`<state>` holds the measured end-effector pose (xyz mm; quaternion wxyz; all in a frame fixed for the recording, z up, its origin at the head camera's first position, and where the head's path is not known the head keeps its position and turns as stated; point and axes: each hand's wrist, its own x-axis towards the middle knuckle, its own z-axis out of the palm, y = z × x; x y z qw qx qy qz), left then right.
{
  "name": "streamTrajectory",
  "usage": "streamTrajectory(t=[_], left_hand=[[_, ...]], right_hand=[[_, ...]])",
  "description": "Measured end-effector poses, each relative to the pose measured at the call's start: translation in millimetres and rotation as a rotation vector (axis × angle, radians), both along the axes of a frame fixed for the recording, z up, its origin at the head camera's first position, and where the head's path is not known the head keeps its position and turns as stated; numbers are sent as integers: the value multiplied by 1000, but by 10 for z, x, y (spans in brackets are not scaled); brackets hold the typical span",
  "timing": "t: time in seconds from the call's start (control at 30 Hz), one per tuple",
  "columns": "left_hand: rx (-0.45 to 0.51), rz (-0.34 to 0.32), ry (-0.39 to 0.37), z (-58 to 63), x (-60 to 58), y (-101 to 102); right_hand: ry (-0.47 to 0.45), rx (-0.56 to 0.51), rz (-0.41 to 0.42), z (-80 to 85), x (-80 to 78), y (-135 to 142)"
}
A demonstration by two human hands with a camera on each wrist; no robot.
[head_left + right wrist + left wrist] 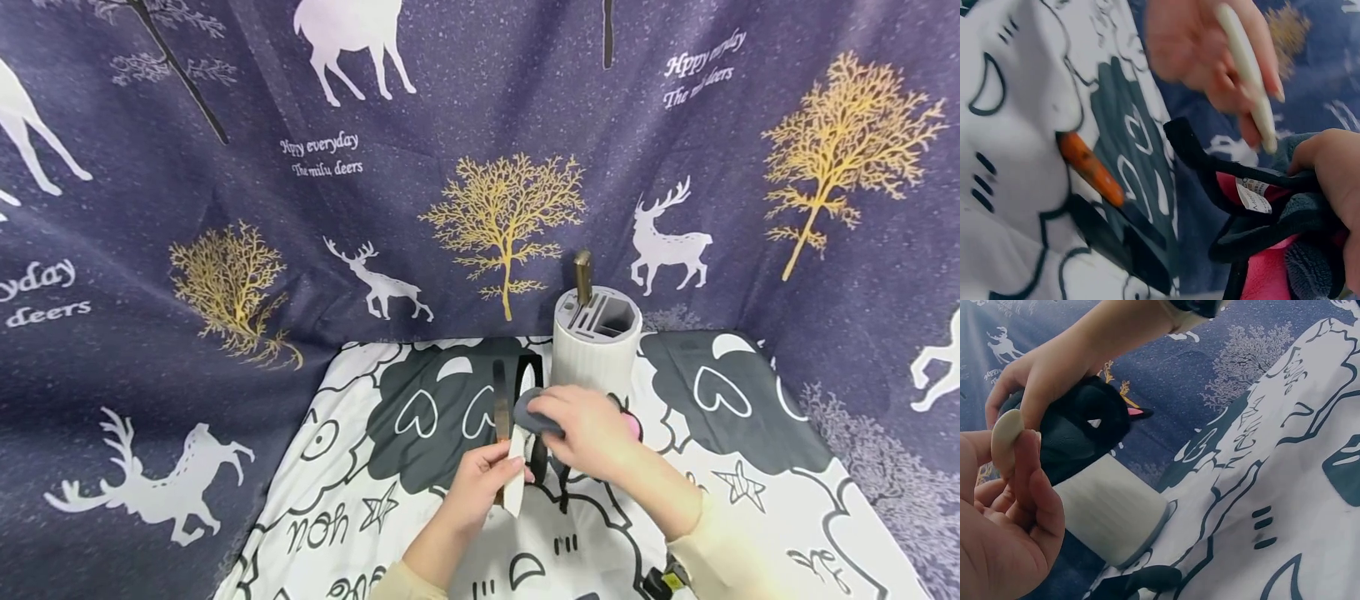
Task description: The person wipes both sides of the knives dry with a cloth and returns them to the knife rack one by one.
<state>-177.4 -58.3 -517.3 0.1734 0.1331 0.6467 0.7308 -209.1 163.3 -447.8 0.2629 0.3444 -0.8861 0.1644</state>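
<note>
My left hand (483,475) grips a knife by its white handle (513,495), with a pale pointed blade (527,379) beyond. My right hand (588,429) holds a dark grey cloth (536,412) over the knife's middle, hiding that part. In the right wrist view the folded cloth (1307,215) shows black edging, pink patches and a white label (1254,195). The white handle (1250,78) slants down toward it there. On the bedding-like sheet beneath lies a knife with an orange-brown handle (1091,167), a dark object (1107,234) alongside it.
A white ribbed knife block (592,360) stands behind my right hand, its slotted grey top holding one bronze-coloured knife handle (582,275). A dark blue curtain (480,125) with deer and trees hangs behind. A black-and-yellow object (667,579) sits near my right forearm.
</note>
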Motion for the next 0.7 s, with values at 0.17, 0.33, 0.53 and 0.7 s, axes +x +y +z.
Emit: streamTrajectory(t=[0.17,0.33,0.53,0.7], left_hand=[[-3,5,-4,27,-15,-14],[0,-37,44,29,11,-44],[-15,-55,102,36,42,-66],[-1,-94,135,46,77,-63]], right_hand=[[50,13,100,-33,63,-109],[50,25,132,0,55,-126],[79,39,134,43,29,-110],[93,80,59,39,-20,-69]])
